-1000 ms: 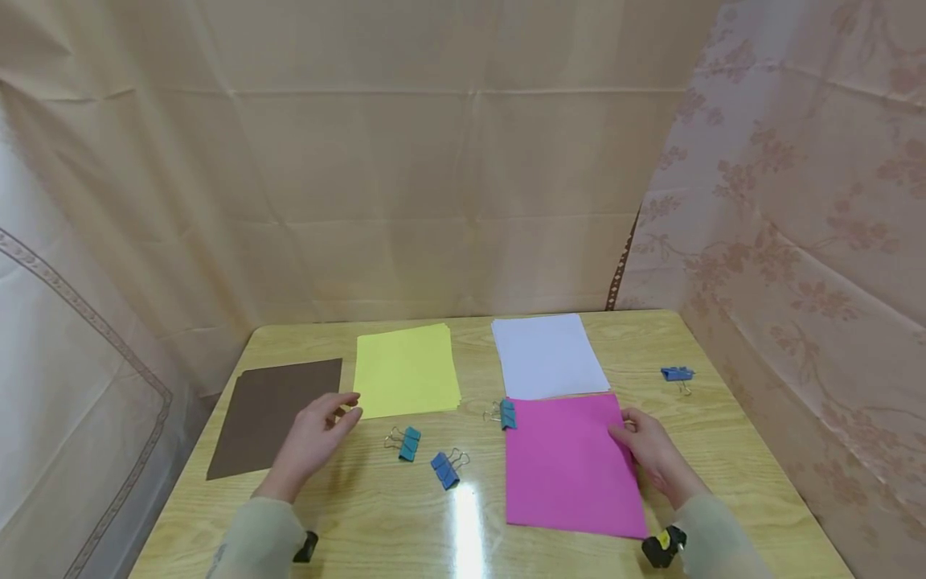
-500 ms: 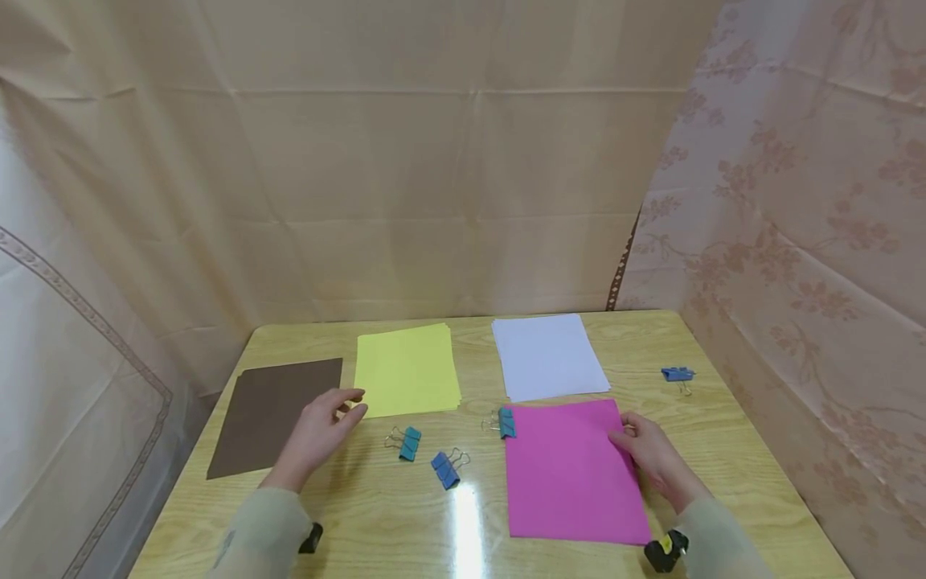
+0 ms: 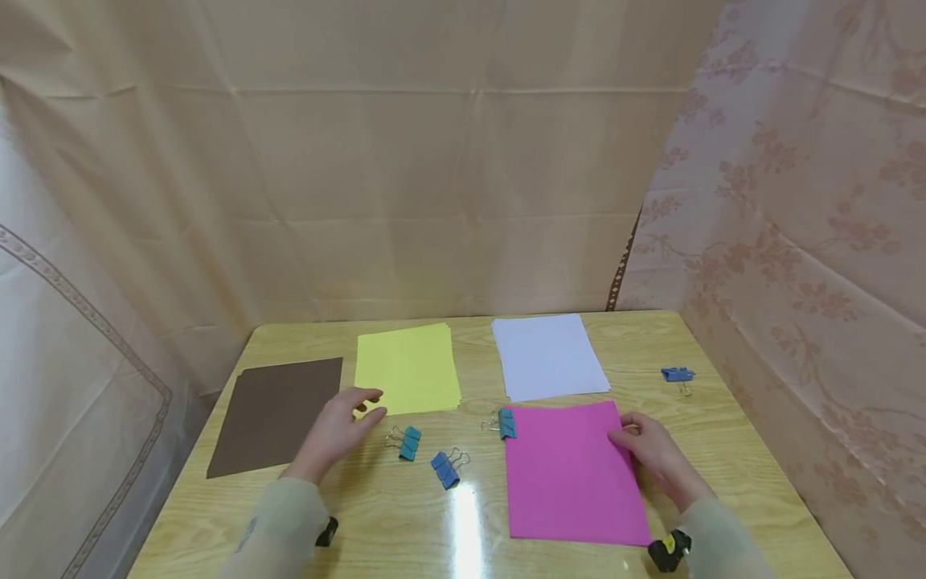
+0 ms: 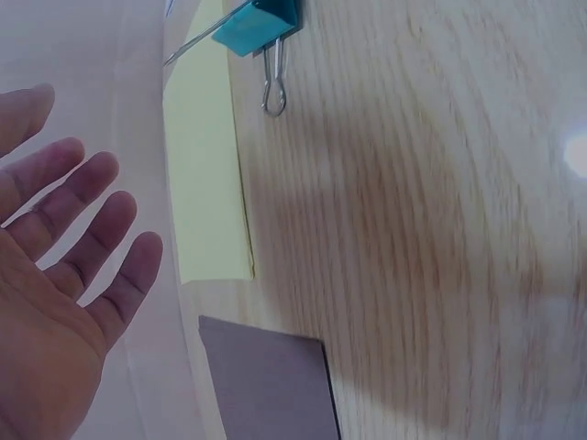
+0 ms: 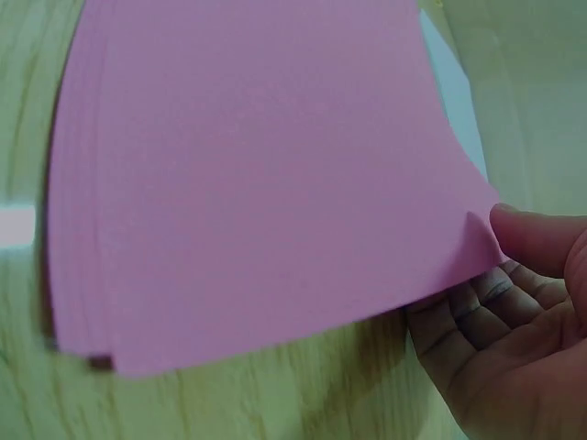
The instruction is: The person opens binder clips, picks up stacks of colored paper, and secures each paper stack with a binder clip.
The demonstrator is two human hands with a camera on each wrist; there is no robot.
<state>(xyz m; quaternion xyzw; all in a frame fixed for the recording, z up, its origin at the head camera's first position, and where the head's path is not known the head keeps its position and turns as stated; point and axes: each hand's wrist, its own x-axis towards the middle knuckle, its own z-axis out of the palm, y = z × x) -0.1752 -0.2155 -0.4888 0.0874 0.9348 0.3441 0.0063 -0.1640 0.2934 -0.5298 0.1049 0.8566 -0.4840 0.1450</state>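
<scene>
Pink sheets point(image 3: 571, 474) lie at the right front of the table, a teal binder clip point(image 3: 507, 423) on their upper left edge. My right hand point(image 3: 654, 454) pinches their right edge; in the right wrist view the thumb is on top of the pink paper point(image 5: 266, 192) and the fingers of the hand point(image 5: 514, 321) are underneath. My left hand point(image 3: 336, 430) hovers, fingers apart and holding nothing, near the lower left corner of the yellow sheets point(image 3: 407, 366). A second teal clip point(image 3: 409, 444) lies just right of it. In the left wrist view the hand point(image 4: 64, 266) has relaxed, spread fingers.
Brown sheets point(image 3: 271, 418) lie at the left and white sheets point(image 3: 550, 358) behind the pink ones. One blue clip point(image 3: 445, 470) lies near the middle, another point(image 3: 678, 374) at the far right. Curtains hang behind and beside the table point(image 3: 391, 531).
The pink sheets and their clip have slid slightly toward the front, away from the white sheets, with my right hand still pinching them. My left hand has moved right, toward the loose teal clip.
</scene>
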